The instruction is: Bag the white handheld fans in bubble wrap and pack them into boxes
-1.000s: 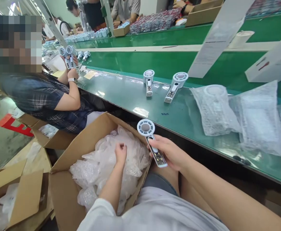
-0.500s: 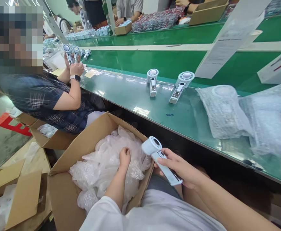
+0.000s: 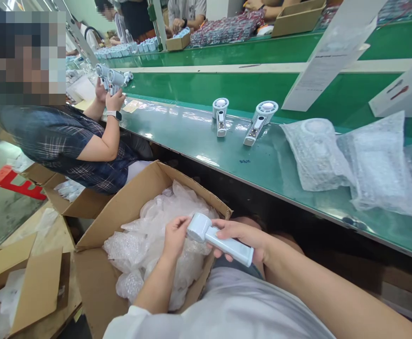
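A light blue handheld fan (image 3: 229, 245) lies tilted in my right hand (image 3: 244, 235), whose fingers wrap around its handle. Its round head (image 3: 199, 228) points left, with the front face turned out of my sight. At that head's front edge is my left hand (image 3: 175, 238), fingers curled and thumb drawn in against them. What those fingertips pinch, if anything, is hidden. Both hands are over an open cardboard box (image 3: 121, 207) filled with clear bubble-wrap bags (image 3: 149, 235).
Two more fans (image 3: 220, 117) (image 3: 261, 121) stand on the green bench (image 3: 178, 127). Bubble-wrapped packages (image 3: 320, 153) lie at its right. A co-worker (image 3: 86, 141) at left holds fans. White printed cards (image 3: 333, 61) rise at the bench's back. Another carton (image 3: 38, 287) sits lower left.
My right hand has brought the fan left and turned it, so its plain blue back now shows. My left hand has moved slightly down and left, and now meets the fan's head.
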A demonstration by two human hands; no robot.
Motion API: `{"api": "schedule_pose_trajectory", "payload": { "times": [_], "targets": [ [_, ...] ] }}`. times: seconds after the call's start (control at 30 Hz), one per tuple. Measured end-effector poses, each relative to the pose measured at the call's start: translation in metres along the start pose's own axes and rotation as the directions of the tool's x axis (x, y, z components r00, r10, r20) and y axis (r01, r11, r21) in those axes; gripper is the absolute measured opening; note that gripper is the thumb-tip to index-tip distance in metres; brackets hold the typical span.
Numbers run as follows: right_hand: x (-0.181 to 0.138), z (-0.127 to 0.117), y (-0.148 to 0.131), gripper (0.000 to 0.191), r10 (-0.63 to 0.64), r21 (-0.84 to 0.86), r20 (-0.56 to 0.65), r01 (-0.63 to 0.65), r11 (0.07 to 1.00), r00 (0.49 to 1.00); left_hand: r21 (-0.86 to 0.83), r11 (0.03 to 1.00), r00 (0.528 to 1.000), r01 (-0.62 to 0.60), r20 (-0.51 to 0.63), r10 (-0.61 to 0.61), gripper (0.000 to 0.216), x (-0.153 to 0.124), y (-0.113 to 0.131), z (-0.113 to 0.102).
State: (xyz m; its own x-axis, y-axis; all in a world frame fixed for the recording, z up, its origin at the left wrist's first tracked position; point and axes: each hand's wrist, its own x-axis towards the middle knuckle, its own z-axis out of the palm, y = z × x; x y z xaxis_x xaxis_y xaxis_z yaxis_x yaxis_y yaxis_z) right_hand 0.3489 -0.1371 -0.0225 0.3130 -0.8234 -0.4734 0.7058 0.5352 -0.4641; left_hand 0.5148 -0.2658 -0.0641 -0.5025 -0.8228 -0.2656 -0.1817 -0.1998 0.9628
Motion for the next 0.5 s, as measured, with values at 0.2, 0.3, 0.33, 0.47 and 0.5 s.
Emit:
{"api": "schedule_pose_trajectory", "payload": {
  "times": [0.2, 0.3, 0.33, 0.47, 0.5],
  "targets": [
    [-0.005, 0.002, 0.016, 0.054, -0.035, -0.069, -0.277, 0.017, 0.997, 0.96, 0.33, 0.838, 0.899, -0.435, 0.106, 0.425, 0.015, -0.019, 0.012, 0.001],
    [-0.012, 0.004, 0.016, 0.047, -0.105, -0.038, -0.321, 0.098, 0.994, 0.941, 0.431, 0.546, 0.689, -0.718, 0.33, 0.646, 0.014, -0.029, 0.016, -0.007],
    [-0.015, 0.005, 0.015, 0.046, -0.12, -0.026, -0.332, 0.118, 0.993, 0.935, 0.458, 0.483, 0.651, -0.746, 0.354, 0.671, 0.016, -0.032, 0.015, -0.009],
    [-0.023, 0.011, 0.014, 0.043, -0.123, 0.034, -0.336, 0.143, 0.989, 0.934, 0.546, 0.358, 0.596, -0.757, 0.353, 0.721, 0.02, -0.048, 0.011, -0.004],
    [-0.024, 0.012, 0.014, 0.041, -0.116, 0.053, -0.342, 0.143, 0.988, 0.932, 0.555, 0.341, 0.584, -0.759, 0.349, 0.733, 0.02, -0.052, 0.009, -0.001]
  ]
}}
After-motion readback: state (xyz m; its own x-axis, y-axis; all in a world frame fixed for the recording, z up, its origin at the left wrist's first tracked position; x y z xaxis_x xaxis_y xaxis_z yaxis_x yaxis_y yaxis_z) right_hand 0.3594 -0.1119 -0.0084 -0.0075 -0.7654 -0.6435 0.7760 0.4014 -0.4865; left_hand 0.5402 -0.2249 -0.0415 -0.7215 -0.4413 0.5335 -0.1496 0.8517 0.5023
